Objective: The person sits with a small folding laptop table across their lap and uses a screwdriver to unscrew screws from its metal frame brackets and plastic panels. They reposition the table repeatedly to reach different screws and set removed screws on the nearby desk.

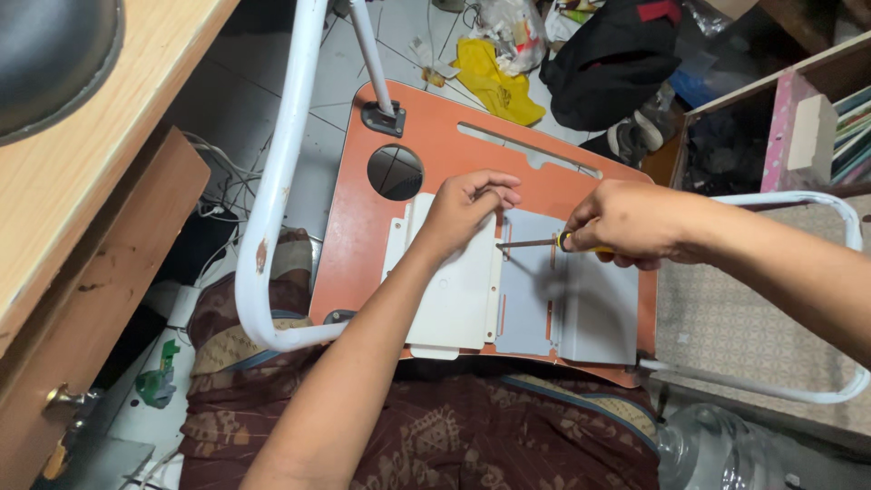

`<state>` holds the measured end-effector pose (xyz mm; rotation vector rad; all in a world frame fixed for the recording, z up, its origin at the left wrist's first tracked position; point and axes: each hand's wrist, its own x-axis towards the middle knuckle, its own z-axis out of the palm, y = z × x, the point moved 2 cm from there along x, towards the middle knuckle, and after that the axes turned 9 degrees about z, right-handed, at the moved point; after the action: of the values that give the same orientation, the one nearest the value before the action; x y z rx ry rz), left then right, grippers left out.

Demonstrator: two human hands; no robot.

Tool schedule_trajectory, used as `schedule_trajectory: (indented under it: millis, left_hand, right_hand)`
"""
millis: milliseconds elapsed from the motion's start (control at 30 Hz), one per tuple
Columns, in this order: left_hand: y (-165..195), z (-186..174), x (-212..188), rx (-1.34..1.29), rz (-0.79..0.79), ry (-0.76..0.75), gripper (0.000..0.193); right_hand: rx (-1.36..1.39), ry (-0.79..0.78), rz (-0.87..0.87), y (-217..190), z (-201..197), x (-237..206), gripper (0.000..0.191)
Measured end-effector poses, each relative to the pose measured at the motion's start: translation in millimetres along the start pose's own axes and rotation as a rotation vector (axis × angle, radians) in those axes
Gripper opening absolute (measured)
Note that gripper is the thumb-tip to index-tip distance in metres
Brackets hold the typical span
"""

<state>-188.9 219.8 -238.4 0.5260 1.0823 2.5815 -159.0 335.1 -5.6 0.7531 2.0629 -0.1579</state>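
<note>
A screwdriver lies nearly flat, its tip at the edge of a white plate on the underside of an orange lap table resting across the person's lap. The right hand is closed around its yellow handle; the left hand, fingers curled, presses the plate. At that shallow angle the tip could skid toward the left fingers.

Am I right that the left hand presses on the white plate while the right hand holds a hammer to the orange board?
Not quite. The right hand holds a screwdriver, not a hammer, its tip at the edge of the white plate. The rest stands: the left hand presses on that plate, which lies on the orange board. The head view shows it.
</note>
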Motion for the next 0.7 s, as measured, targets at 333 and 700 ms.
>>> schedule_trajectory:
  millis: [333,700]
  left_hand:
    - [-2.3,0.1,2.9,0.006,0.018,-0.040,0.031]
    - [23.2,21.5,-5.3,0.784,0.102,-0.529,0.020]
  right_hand:
    - [-1.207,0.464,-0.720,-5.2,12.9,-17.5,0.038]
    - [-0.350,0.257,-0.410,-2.1,-2.7,-21.0,0.050]
